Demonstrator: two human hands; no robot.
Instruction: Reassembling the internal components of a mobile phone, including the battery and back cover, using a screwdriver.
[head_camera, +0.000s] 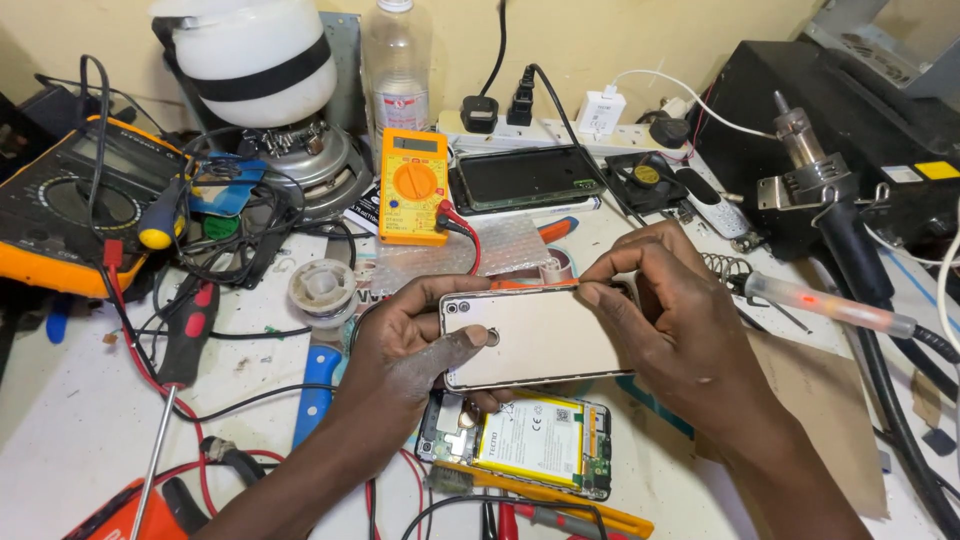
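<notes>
My left hand (405, 345) grips the left end of a pale gold phone back cover (545, 335), thumb pressed on its face near a small round hole. My right hand (680, 325) pinches the cover's upper right edge with thumb and forefinger. The cover is held flat above the bench. Just below it lies an opened phone (530, 440) with its battery and circuit board showing.
A small yellow multimeter (412, 198) with red and black leads stands behind, next to a dark phone screen (525, 177). A bigger orange meter (70, 200) sits far left. A red-handled screwdriver (180, 350), solder spool (322, 285), soldering iron (830, 305), hot air station (850, 130) and power strip (560, 125) crowd the bench.
</notes>
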